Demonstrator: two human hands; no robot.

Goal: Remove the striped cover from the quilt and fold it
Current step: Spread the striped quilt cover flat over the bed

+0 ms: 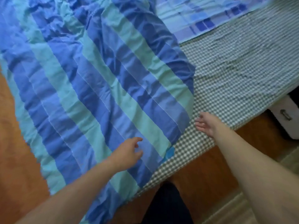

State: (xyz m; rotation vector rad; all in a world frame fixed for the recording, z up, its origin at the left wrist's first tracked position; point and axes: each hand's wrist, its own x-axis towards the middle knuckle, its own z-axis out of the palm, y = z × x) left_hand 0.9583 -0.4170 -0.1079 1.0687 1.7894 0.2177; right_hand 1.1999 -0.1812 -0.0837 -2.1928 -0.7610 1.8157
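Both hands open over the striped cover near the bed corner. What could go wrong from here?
1. Neither the left hand nor the right hand holds anything yet; a loose grasp may catch only the top layer of the striped cover.
2. The right hand sits over the checked sheet by the cover's edge, so it might pinch the sheet too.
3. The cover overhangs the bed; pulling may slide it to the floor.

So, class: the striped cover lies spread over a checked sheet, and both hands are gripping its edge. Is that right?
Not quite. The head view shows the striped cover spread over the checked sheet, but neither hand grips it: left hand and right hand have relaxed fingers.
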